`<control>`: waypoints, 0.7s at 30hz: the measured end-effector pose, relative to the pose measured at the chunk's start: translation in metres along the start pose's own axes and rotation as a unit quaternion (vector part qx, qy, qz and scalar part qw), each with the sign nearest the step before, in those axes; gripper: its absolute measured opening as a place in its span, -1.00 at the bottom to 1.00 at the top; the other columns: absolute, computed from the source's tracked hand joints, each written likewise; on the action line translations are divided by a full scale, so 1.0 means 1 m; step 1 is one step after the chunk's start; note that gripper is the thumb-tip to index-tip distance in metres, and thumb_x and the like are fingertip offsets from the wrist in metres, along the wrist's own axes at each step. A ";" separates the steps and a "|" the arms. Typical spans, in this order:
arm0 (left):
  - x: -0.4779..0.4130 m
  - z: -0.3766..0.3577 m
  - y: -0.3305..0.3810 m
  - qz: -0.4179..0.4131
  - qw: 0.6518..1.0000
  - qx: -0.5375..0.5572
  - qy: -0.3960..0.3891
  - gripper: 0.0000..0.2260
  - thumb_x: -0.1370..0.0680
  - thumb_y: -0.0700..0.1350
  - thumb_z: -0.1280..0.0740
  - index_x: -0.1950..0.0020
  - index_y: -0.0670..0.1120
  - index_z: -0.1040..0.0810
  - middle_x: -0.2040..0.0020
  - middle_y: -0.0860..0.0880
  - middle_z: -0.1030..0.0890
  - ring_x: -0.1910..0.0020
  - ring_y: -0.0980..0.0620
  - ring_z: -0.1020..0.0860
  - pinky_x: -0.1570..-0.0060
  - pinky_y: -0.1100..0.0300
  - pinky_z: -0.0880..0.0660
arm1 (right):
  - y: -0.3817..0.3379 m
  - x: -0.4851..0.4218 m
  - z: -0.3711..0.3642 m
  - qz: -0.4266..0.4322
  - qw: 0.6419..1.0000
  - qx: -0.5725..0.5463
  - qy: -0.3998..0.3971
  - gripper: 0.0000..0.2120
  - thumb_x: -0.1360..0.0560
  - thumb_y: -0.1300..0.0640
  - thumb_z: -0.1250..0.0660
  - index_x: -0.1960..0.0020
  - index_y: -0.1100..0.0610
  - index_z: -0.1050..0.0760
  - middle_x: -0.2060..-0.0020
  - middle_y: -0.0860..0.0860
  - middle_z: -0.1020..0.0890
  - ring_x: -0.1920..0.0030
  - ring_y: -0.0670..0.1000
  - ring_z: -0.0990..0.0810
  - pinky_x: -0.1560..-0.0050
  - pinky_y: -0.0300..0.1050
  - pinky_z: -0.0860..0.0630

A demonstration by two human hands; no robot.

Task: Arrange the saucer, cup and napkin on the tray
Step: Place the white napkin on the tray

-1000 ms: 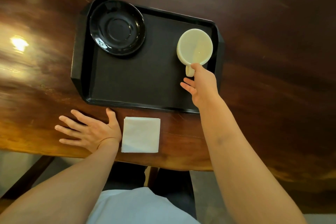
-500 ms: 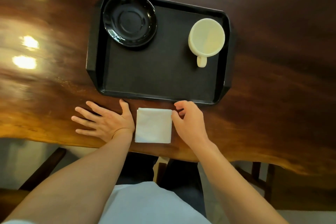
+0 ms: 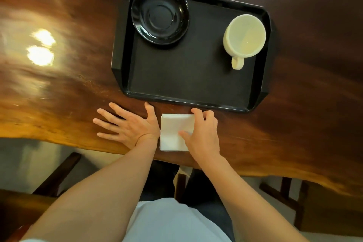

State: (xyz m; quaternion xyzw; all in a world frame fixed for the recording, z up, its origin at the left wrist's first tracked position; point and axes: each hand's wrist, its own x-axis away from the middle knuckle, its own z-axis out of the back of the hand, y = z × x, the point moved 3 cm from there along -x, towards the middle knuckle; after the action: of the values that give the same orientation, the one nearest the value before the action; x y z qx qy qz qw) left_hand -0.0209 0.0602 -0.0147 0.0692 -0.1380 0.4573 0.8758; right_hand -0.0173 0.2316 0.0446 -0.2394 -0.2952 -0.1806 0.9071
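A black tray [image 3: 196, 84] lies on the wooden table. A black saucer [image 3: 159, 13] rests in its far left corner. A cream cup [image 3: 244, 35] stands upright at the tray's right side, handle pointing toward me. A folded white napkin [image 3: 171, 131] lies on the table just in front of the tray. My right hand [image 3: 202, 133] covers the napkin's right part, with the thumb on top and the fingers curled over its far right corner. My left hand [image 3: 127, 125] lies flat, fingers spread, on the table just left of the napkin.
The table's near edge [image 3: 78, 143] runs just below my hands. Dark chair parts [image 3: 284, 192] show under the table. Bright light reflections [image 3: 41, 47] glare on the wood at the left.
My right hand let go of the cup's handle, drew back to the table and closed over the napkin's right side. The left hand has stayed flat. The view has shifted.
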 end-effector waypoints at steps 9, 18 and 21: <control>0.000 0.000 -0.001 -0.003 1.000 -0.005 0.000 -0.12 -0.51 0.42 -0.12 -0.66 -0.10 -0.04 -0.68 -0.24 -0.01 -0.64 -0.35 0.05 -0.54 -0.37 0.10 | -0.008 -0.015 0.011 -0.006 0.998 0.013 -0.054 -0.52 -0.43 0.02 -0.54 -0.25 0.03 -0.41 -0.20 0.03 -0.46 -0.17 0.01 -0.40 -0.12 -0.09 -0.52; 0.000 0.000 -0.002 -0.004 1.000 -0.002 -0.003 -0.11 -0.49 0.44 -0.05 -0.66 -0.11 -0.06 -0.67 -0.24 -0.03 -0.64 -0.36 0.04 -0.54 -0.38 0.10 | 0.002 -0.017 0.039 -0.053 0.957 -0.253 -0.134 -0.75 -0.51 0.14 -0.46 -0.13 0.00 -0.47 -0.03 -0.05 -0.57 0.03 -0.03 -0.58 0.21 -0.27 -0.57; 0.000 0.000 -0.001 -0.004 1.000 -0.001 -0.003 -0.11 -0.49 0.43 -0.05 -0.66 -0.11 -0.06 -0.67 -0.24 -0.03 -0.64 -0.35 0.04 -0.54 -0.38 0.10 | 0.001 -0.019 0.052 -0.025 0.951 -0.278 -0.130 -0.78 -0.53 0.13 -0.43 -0.15 0.00 -0.52 -0.04 -0.05 -0.60 -0.03 -0.03 -0.60 0.14 -0.23 -0.61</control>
State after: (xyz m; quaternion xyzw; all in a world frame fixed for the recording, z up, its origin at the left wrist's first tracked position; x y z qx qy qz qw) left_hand -0.0200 0.0597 -0.0143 0.0701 -0.1409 0.4530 0.8775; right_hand -0.0547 0.2639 0.0689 -0.4961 -0.3545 -0.2457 0.7536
